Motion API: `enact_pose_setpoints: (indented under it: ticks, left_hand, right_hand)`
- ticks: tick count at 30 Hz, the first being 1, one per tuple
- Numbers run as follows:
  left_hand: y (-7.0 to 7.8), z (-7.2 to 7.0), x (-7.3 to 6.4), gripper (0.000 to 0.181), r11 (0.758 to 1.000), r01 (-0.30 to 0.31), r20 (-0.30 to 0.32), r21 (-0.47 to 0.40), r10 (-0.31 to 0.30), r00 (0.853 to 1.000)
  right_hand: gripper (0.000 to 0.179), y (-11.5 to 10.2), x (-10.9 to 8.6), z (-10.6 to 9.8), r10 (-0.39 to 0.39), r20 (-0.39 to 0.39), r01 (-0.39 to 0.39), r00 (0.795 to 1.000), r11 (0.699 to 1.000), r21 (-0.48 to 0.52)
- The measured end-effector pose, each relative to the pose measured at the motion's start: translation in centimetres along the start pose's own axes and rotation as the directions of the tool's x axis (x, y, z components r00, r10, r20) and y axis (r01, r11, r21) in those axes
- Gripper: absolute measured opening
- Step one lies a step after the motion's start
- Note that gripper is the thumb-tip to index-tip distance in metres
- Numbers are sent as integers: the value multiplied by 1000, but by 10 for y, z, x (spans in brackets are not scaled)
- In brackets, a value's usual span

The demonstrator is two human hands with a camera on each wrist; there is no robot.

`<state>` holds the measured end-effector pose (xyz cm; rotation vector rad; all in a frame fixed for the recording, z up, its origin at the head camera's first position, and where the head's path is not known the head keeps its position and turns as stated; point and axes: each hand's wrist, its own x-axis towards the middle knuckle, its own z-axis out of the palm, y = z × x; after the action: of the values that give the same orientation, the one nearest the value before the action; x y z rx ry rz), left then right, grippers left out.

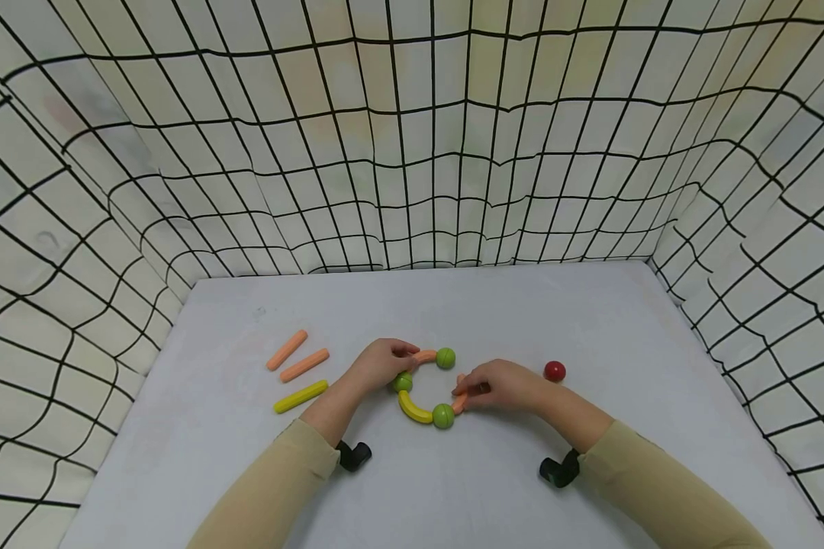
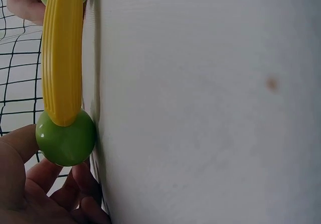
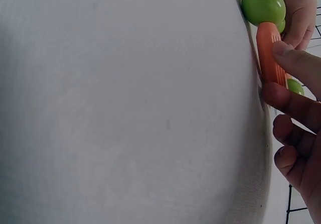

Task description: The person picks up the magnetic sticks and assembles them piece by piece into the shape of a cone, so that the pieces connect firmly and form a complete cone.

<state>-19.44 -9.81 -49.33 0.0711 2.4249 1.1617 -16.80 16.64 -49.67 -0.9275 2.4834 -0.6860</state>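
Ring (image 1: 413, 409) looks mostly joined, left hand (image 1: 379, 364) gripping it, right hand (image 1: 500, 384) pinching an orange stick (image 3: 269, 63), one gap (by a green ball (image 1: 445, 357)) remaining beyond those fingers.

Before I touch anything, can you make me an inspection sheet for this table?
Surface: white tabletop
Job's things: green balls, yellow curved piece, upper orange piece and right orange piece, laid ring-like with a gap at upper right
Clutter: two orange sticks and yellow stick at left, red ball at right
Left grip: holds upper orange piece
Right grip: pinches right orange piece
Cables: nothing seen
Surroundings: black net
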Motion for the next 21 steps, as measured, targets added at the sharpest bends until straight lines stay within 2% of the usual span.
enact_pose_setpoints:
  ticks: [14,21]
  left_hand:
    - [3,2,-10,28,994,-19,-31,106,22,999]
    - [2,5,-16,29,989,-21,-22,148,25,999]
  right_hand:
    - [21,1,1,-6,81,47,-83,996,996,35]
    - [18,0,4,-10,131,27,-132,991,991,19]
